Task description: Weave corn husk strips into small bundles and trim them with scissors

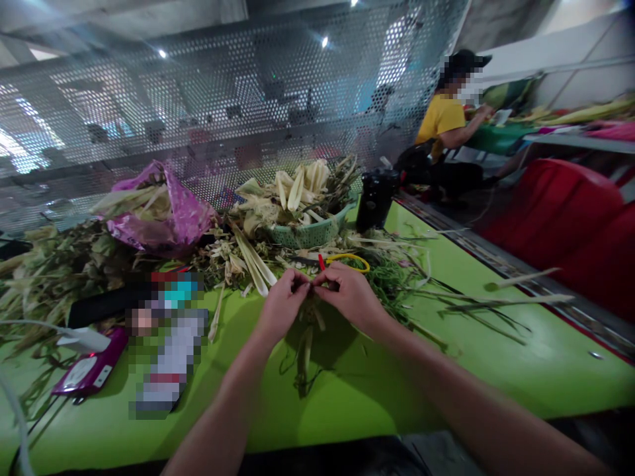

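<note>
My left hand (pixel 284 303) and my right hand (pixel 350 296) meet above the green table, fingertips pinched close together. What sits between the fingertips is too small to make out. Just under them is a tuft of dry, pale plant material (pixel 313 314); whether it hangs from my fingers I cannot tell. Nearer to me, a dry husk-like strip (pixel 303 357) lies with thin dark strands around it. Behind my right hand show a yellow loop handle (pixel 366 263), seemingly of scissors, and a red stick-like piece (pixel 321 263). Long pale husks (pixel 255 268) lie beyond my left hand.
A green basket (pixel 310 233) of dried husks stands at the back, beside a pink plastic bag (pixel 166 215) and a black container (pixel 374 201). Left are a purple device (pixel 92 363) with cables and a phone-like black object (pixel 109 303). Right are stalks (pixel 520 301), red chairs (pixel 560 218) and a seated person (pixel 441 125).
</note>
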Demonstrator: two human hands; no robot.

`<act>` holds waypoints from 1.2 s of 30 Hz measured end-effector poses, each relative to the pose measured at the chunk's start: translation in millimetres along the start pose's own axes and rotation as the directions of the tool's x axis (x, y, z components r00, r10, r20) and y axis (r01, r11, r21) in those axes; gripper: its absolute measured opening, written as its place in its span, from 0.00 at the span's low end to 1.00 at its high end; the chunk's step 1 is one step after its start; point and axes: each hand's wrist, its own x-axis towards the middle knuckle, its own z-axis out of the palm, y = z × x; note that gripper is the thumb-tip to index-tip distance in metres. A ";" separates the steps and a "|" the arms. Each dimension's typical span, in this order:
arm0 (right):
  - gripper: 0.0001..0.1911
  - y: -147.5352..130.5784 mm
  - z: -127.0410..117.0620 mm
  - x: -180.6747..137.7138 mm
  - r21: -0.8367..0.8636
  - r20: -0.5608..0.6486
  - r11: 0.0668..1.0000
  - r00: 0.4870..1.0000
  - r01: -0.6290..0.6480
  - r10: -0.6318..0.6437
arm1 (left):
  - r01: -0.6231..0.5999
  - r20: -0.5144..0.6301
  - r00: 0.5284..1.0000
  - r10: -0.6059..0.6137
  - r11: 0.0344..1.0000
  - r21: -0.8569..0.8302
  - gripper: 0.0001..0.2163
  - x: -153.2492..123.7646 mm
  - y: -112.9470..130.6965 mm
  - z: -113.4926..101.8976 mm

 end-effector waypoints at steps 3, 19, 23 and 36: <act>0.04 -4.0 0.4 0.0 -0.061 -0.002 0.998 1.000 0.019 -0.019 | -0.001 0.003 1.000 0.001 1.000 -0.005 0.01 0.6 -0.3 0.5; 0.05 15.6 7.5 4.4 0.158 0.068 0.972 0.984 -0.175 0.166 | -0.055 -0.009 0.998 0.055 0.998 0.016 0.07 -1.3 11.9 -4.5; 0.04 13.7 6.2 4.1 0.083 0.054 0.989 0.992 -0.120 0.115 | -0.143 -0.002 0.989 0.146 0.969 0.201 0.12 -2.8 10.3 -3.2; 0.03 13.1 3.0 5.3 0.032 0.030 0.998 0.998 -0.059 0.058 | -0.195 -0.008 0.975 0.224 0.865 0.463 0.12 -6.2 12.8 -4.3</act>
